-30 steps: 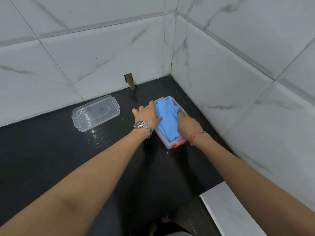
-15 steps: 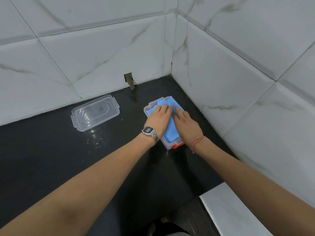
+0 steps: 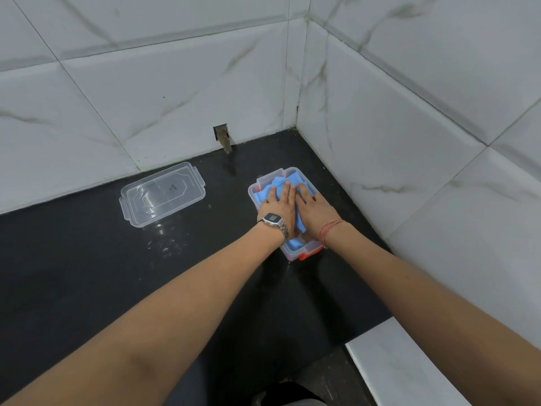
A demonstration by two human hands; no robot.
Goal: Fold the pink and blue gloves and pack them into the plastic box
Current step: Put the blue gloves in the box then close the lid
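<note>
A clear plastic box point(image 3: 253, 191) with an orange clasp sits on the black counter near the wall corner. Folded blue gloves point(image 3: 294, 178) fill it and stick up at the far end. My left hand point(image 3: 279, 203), with a watch on the wrist, lies flat on the blue gloves with straight fingers. My right hand point(image 3: 314, 208) lies flat beside it, also pressing the gloves down. A small red-pink patch shows at the box's far left corner; the pink gloves are otherwise hidden.
The box's clear lid point(image 3: 162, 197) lies on the black counter point(image 3: 87, 273) to the left, near the back wall. White marble tiles rise behind and to the right. A white ledge point(image 3: 401, 364) shows at lower right.
Both hands have moved from the sides of the box onto the top of the blue gloves and now press them flat, side by side.
</note>
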